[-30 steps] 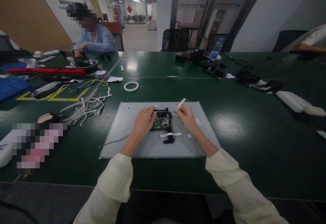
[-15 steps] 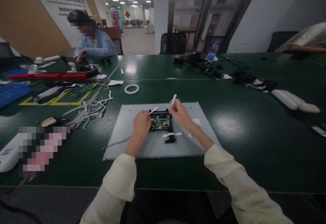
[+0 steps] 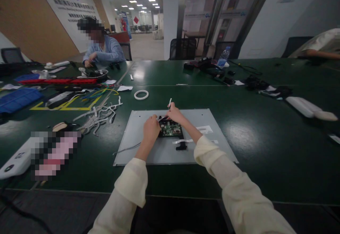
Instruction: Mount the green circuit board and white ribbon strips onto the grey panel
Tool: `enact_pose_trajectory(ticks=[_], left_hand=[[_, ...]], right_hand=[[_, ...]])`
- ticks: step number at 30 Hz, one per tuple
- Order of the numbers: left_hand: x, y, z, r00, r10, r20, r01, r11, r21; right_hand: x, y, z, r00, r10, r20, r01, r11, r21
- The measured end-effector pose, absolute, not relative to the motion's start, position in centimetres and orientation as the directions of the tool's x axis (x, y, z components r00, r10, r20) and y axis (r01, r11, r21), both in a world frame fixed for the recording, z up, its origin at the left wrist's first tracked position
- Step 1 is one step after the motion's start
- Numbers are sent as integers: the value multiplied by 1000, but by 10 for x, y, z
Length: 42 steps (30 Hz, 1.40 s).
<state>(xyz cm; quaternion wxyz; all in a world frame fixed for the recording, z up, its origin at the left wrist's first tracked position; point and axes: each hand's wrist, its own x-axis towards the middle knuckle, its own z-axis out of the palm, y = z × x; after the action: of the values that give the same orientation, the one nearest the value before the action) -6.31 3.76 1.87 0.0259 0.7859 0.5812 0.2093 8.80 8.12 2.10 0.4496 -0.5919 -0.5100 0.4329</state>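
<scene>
A grey panel (image 3: 148, 152) lies flat on the green table, with a black frame holding a green circuit board (image 3: 171, 129) on it. My left hand (image 3: 152, 127) is closed at the frame's upper left corner, its fingertips pinching a white strip. Over the frame's top edge, my right hand (image 3: 174, 113) pinches another white strip (image 3: 170, 102) that sticks up from its fingers. A white tape strip (image 3: 187, 141) crosses the frame's lower arm. Thin grey cables (image 3: 127, 149) run out to the left over the panel.
Beyond the panel lies a white tape roll (image 3: 141, 94). Tangled white strips (image 3: 99, 118), a blue tray (image 3: 20, 100) and a white device (image 3: 18, 159) are at left. Across the table sits a person (image 3: 105, 51). A bottle (image 3: 224, 56) and black items stand farther right.
My right hand has moved left, closer to my left hand, over the frame's top edge. The whole view has shifted slightly, and more white strips show on the panel's right side.
</scene>
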Motion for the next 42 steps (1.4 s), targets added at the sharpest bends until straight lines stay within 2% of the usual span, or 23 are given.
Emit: enact_pose_trajectory(ticks=[9, 16, 18, 20, 22, 24, 28, 32, 36, 42], left_hand=[[-71, 37, 24, 170, 958, 232, 953, -220, 207], [-74, 38, 28, 156, 961, 227, 959, -203, 197], [-73, 37, 32, 180, 941, 285, 933, -255, 253], [-70, 34, 36, 232, 903, 362, 858, -366, 362], [-65, 31, 40, 299, 860, 414, 723, -487, 489], [-59, 29, 43, 340, 847, 409, 585, -531, 613], [-41, 29, 50, 343, 887, 309, 376, -431, 820], [-19, 34, 57, 430, 888, 164, 207, -273, 939], [-7, 38, 58, 563, 823, 75, 82, -146, 986], [-11, 41, 51, 525, 850, 39, -29, -29, 999]], right_hand=[[100, 80, 32, 94, 995, -20, 237, -41, -971], [134, 25, 52, 50, 998, -36, 74, -40, -996], [144, 6, 51, -4, 998, -62, 14, -62, -998], [150, -10, 48, -101, 992, -79, -104, -89, -991], [153, -20, 44, -194, 978, -72, -233, -118, -965], [152, -26, 43, -248, 967, -63, -295, -137, -946], [147, -30, 47, -327, 942, -72, -291, -174, -941], [142, -33, 51, -382, 919, -92, -276, -208, -938], [142, -35, 47, -396, 911, -118, -284, -244, -927], [145, -29, 32, -436, 893, -115, -348, -284, -893]])
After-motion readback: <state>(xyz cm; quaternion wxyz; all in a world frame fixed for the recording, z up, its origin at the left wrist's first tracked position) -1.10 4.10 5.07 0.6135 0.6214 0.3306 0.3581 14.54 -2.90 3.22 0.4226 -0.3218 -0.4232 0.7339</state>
